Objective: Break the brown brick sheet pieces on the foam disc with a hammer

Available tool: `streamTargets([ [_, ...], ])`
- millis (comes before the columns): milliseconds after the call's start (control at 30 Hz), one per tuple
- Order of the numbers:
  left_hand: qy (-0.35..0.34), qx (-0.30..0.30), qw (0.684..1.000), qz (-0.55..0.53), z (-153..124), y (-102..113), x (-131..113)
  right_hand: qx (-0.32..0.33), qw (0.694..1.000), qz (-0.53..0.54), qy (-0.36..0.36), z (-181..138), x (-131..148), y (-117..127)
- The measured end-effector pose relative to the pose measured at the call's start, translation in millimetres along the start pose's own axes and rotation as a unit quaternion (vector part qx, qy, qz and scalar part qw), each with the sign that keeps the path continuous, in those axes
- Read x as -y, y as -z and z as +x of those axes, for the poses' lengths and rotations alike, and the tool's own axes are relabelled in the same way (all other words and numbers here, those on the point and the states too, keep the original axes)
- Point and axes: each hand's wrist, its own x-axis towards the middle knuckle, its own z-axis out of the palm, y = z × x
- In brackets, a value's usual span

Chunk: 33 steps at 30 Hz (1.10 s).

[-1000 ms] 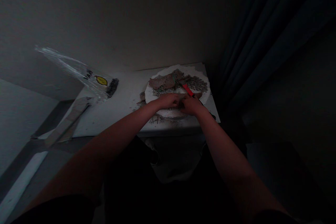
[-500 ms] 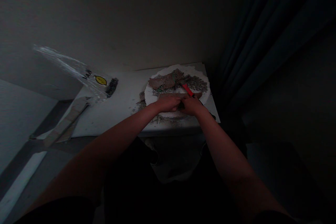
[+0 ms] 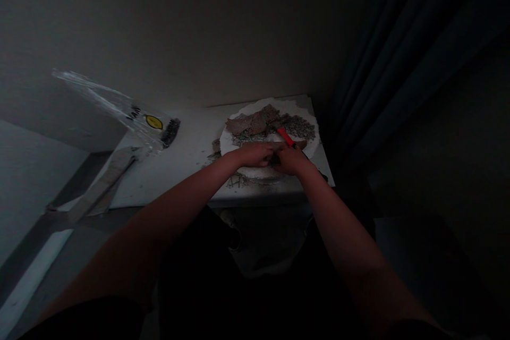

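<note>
In the dim head view, my left hand (image 3: 255, 154) and my right hand (image 3: 290, 160) meet over the near part of a white round board with a ragged rim (image 3: 228, 144). Their fingers are curled around a small dark piece (image 3: 274, 160), too dim to name. Just behind them lies a long brown strip (image 3: 305, 144), partly covered by my hands. A tool with a red part (image 3: 285, 136) and a black part sticks out beyond my right hand; whether that hand grips it is hidden. Farther back, a rough brown slab (image 3: 249, 121) sits beside grey-brown crumbs (image 3: 302, 127).
The board stands on a white table (image 3: 187, 143) against a wall. A clear plastic bag (image 3: 137, 122) with a yellow label and dark contents lies on the left. Cardboard (image 3: 105, 183) leans at the table's left edge. Dark curtains (image 3: 382, 64) hang to the right.
My left hand has shifted very slightly, its fingers resting a little differently at the dark piece. My right hand and the things on the board look the same.
</note>
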Motion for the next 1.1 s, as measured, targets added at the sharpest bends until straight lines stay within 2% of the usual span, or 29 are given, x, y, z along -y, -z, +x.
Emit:
streamTargets([
  [167,-0.005,-0.026,0.999,-0.027,-4,-5,6,0.007,1.000,0.003,-0.003,1,-2,-1],
  [333,0.024,-0.061,0.998,-0.023,-12,-7,-1,0.011,1.000,-0.007,0.001,2,-3,-3],
  [567,0.051,-0.050,0.997,-0.002,-13,0,-9,0.035,0.999,-0.013,0.002,6,-4,1],
  [800,0.052,-0.062,0.996,-0.043,-16,1,-6,0.046,0.999,-0.022,-0.002,10,-7,0],
  [900,0.042,-0.133,0.988,-0.072,-16,18,-5,0.045,0.998,-0.031,0.010,11,-8,-1],
  [1000,0.053,-0.253,0.962,-0.093,-23,58,0,0.040,0.998,-0.037,0.021,10,-11,-3],
  [1100,0.111,-0.302,0.941,-0.108,-50,93,16,0.026,0.999,-0.028,0.029,10,-14,-6],
])
